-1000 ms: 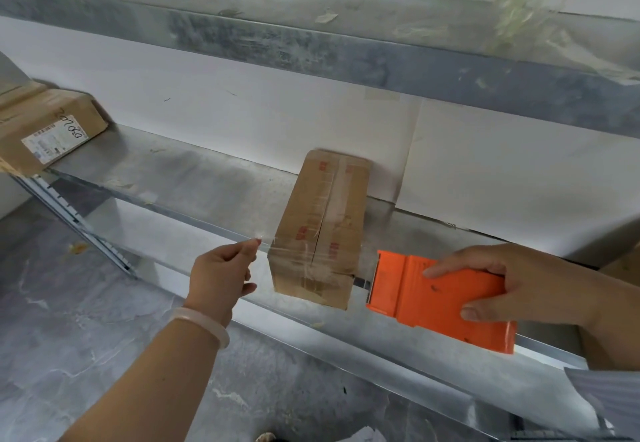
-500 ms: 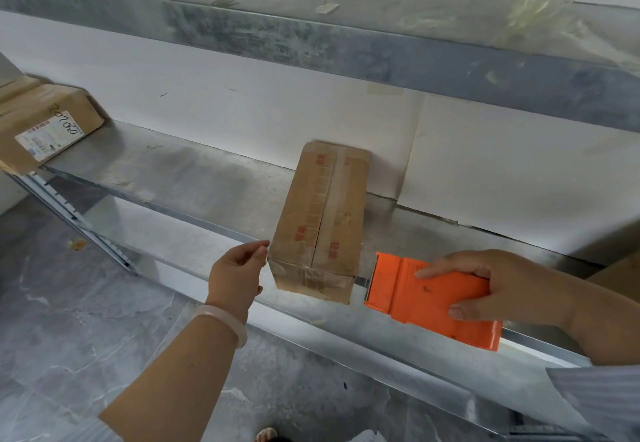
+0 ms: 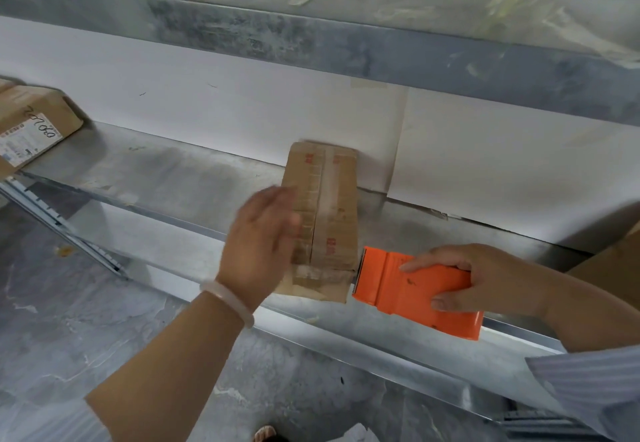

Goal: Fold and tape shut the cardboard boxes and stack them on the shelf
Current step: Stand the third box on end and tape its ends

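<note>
Resting left grip, fingers straight, on taped cardboard box on shelf; right grip curled round orange tape dispenser beside it.

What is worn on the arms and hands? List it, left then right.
Left hand: no glove; a smooth, milky-white bangle circles the wrist, and the forearm is uncovered. Right hand: no glove, no ring seen; the forearm is uncovered up to a grey-blue sleeve with fine stripes.
</note>
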`<act>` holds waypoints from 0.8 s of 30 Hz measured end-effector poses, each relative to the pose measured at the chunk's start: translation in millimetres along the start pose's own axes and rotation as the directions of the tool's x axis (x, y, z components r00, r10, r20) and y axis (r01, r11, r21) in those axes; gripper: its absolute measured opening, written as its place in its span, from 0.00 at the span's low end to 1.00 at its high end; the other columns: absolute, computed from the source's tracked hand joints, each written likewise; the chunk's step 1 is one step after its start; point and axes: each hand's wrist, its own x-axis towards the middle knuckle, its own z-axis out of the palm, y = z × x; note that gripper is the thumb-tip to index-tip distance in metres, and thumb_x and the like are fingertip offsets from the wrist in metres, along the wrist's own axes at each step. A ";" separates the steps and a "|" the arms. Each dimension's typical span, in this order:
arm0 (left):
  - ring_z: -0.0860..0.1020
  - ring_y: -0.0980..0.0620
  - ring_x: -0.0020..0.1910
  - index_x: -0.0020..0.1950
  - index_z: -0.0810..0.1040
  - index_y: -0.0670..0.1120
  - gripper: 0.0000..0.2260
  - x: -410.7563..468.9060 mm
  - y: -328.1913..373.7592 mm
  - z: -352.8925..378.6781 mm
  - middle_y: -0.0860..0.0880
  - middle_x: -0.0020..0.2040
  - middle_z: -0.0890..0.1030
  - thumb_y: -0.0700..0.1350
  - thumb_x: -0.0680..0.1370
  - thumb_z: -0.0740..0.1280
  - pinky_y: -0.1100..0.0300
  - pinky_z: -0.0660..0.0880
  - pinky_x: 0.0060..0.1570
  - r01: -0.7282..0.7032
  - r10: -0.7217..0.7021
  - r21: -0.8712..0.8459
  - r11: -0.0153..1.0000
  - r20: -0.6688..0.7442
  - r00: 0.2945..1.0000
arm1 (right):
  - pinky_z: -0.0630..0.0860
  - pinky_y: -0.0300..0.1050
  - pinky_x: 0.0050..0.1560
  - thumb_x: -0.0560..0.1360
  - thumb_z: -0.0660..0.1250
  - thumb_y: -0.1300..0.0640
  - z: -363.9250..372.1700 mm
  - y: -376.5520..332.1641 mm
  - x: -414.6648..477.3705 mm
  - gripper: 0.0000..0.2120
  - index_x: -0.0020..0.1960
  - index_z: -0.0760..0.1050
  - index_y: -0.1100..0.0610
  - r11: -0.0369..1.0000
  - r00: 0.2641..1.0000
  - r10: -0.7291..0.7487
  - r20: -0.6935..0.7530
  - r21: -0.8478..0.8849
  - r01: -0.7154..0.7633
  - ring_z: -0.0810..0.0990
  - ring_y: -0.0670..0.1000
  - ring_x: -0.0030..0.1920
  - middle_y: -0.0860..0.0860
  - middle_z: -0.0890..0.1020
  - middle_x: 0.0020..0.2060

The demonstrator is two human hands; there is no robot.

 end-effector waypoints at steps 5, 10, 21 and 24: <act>0.64 0.47 0.75 0.77 0.62 0.56 0.28 8.8 2.9 31.1 0.51 0.76 0.66 0.64 0.82 0.40 0.44 0.61 0.72 -0.480 0.260 0.276 0.832 0.570 0.779 | 0.78 0.46 0.59 0.71 0.77 0.57 -0.8 0.3 -1.0 0.25 0.56 0.76 0.29 1.000 1.000 -0.012 -0.009 0.026 0.012 0.79 0.40 0.57 0.32 0.78 0.57; 0.68 0.47 0.73 0.76 0.63 0.56 0.27 6.8 -5.3 36.0 0.50 0.75 0.68 0.64 0.82 0.42 0.42 0.66 0.69 -0.542 0.252 0.347 0.765 0.613 0.748 | 0.79 0.41 0.56 0.70 0.77 0.59 -3.0 4.7 -8.9 0.25 0.54 0.78 0.31 0.994 1.000 0.007 -0.008 0.105 -0.007 0.81 0.40 0.54 0.32 0.80 0.55; 0.67 0.48 0.74 0.77 0.61 0.57 0.27 11.3 -9.1 38.1 0.51 0.76 0.66 0.66 0.81 0.43 0.43 0.65 0.71 -0.538 0.232 0.333 0.774 0.642 0.731 | 0.79 0.36 0.50 0.70 0.77 0.57 -20.0 15.1 -22.6 0.24 0.53 0.78 0.29 0.994 0.998 0.060 0.036 0.091 -0.063 0.80 0.39 0.55 0.30 0.78 0.54; 0.68 0.48 0.73 0.76 0.62 0.56 0.27 12.2 -11.0 38.7 0.51 0.76 0.67 0.65 0.81 0.44 0.42 0.65 0.70 -0.541 0.251 0.328 0.774 0.627 0.738 | 0.79 0.36 0.51 0.70 0.77 0.55 -24.6 16.4 -28.7 0.24 0.53 0.76 0.27 0.993 0.995 0.094 0.044 0.065 -0.097 0.80 0.39 0.56 0.28 0.77 0.54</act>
